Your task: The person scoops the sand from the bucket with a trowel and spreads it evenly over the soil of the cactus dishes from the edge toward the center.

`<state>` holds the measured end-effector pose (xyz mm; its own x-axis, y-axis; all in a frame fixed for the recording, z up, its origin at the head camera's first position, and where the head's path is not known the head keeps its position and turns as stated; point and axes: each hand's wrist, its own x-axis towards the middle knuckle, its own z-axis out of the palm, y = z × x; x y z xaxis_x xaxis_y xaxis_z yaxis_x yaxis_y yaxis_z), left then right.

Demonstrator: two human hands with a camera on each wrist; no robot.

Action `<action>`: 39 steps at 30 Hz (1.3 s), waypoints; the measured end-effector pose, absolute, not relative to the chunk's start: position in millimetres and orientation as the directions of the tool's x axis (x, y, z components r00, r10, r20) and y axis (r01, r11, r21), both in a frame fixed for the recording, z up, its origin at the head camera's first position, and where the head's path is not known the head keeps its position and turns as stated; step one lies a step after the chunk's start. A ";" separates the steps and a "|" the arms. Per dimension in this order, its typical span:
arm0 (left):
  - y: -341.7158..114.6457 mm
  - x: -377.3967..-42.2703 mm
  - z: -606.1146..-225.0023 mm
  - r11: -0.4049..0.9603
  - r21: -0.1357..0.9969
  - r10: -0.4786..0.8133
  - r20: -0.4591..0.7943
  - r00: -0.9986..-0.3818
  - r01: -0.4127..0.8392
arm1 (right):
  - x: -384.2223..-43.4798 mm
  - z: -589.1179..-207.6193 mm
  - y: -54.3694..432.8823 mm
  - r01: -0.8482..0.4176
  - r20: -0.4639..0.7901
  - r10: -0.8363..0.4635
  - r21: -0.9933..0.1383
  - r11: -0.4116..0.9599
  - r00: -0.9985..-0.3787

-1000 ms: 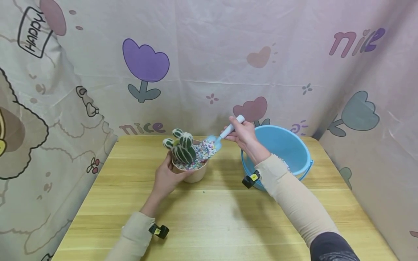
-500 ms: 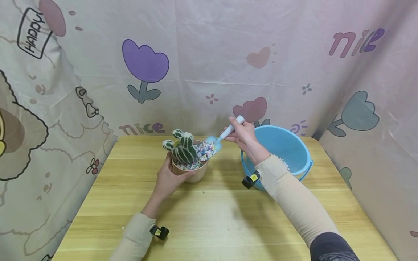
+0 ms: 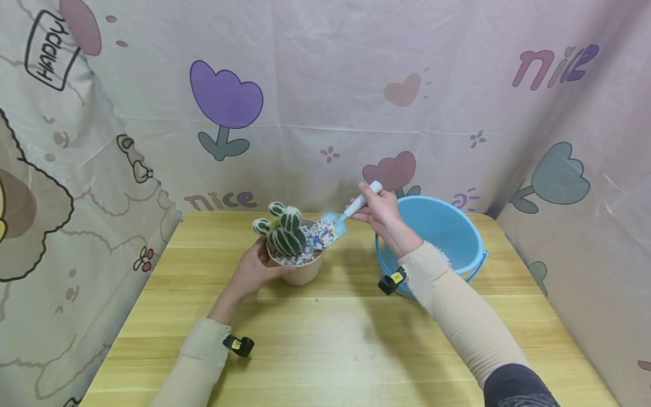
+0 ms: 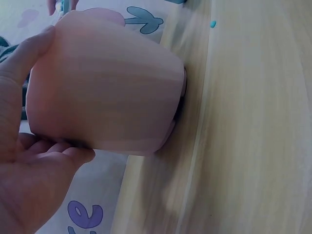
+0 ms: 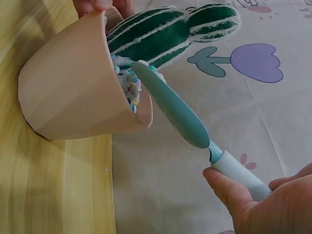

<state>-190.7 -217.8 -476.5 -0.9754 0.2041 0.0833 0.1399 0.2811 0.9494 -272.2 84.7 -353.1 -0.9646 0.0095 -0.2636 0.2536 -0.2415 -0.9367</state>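
A toy-like green cactus (image 3: 287, 240) with white fuzzy stripes stands in a peach flowerpot (image 3: 305, 276), among small multicoloured foam beads. My left hand (image 3: 254, 271) grips the pot from its left side, thumb in front; in the left wrist view, fingers and thumb curl around the pot (image 4: 107, 83) near its rim. With my right hand (image 3: 383, 213) I hold the pale handle of a small blue toy shovel (image 3: 360, 202). Its blade is tilted at the pot's right rim, heaped with beads (image 3: 321, 233). From the right wrist view, the tip of the shovel (image 5: 170, 105) touches beads inside the rim.
A light-blue bucket (image 3: 439, 217) with more beads stands to the right, partly behind my right forearm. One tiny bead (image 4: 213, 23) lies on the wooden table (image 3: 325, 350). A printed curtain (image 3: 315, 73) rises behind the table and along both sides.
My left forearm and wrist have shifted a little left, and the thumb has slid back along the pot. The shovel and right hand have barely moved.
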 end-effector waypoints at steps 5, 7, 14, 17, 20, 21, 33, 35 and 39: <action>-216.4 -188.0 -475.7 0.295 0.948 0.183 0.065 -0.981 0.118 | -272.4 -353.7 85.3 0.251 -0.259 0.003 -0.939 -0.236 -0.966; -215.8 -187.0 -475.5 0.303 0.947 0.172 0.056 -0.984 0.107 | -272.2 -353.6 85.5 0.249 -0.257 0.003 -0.940 -0.233 -0.966; -214.6 -185.6 -476.3 0.317 0.944 0.153 0.037 -0.988 0.085 | -272.2 -354.1 85.8 0.238 -0.246 0.003 -0.941 -0.241 -0.969; -215.1 -185.3 -475.8 0.324 0.943 0.148 0.034 -0.988 0.081 | -272.2 -354.2 85.8 0.234 -0.241 -0.003 -0.940 -0.249 -0.970; -215.5 -185.0 -475.4 0.334 0.940 0.142 0.029 -0.989 0.076 | -272.6 -354.2 85.6 0.235 -0.242 -0.003 -0.940 -0.249 -0.970; -215.5 -184.8 -475.3 0.338 0.938 0.139 0.027 -0.990 0.074 | -272.8 -354.2 85.6 0.237 -0.244 -0.002 -0.940 -0.248 -0.970; -202.0 -179.7 -478.6 0.346 0.937 0.014 0.043 -0.999 0.045 | -273.4 -353.7 86.8 0.237 -0.246 0.009 -0.941 -0.240 -0.969; -198.2 -177.4 -479.1 0.339 0.939 -0.015 0.055 -0.998 0.047 | -273.5 -353.5 87.2 0.238 -0.248 0.010 -0.941 -0.240 -0.969; -189.0 -172.7 -480.3 0.314 0.948 -0.084 0.078 -0.993 0.048 | -273.9 -353.4 88.0 0.242 -0.252 0.008 -0.937 -0.250 -0.968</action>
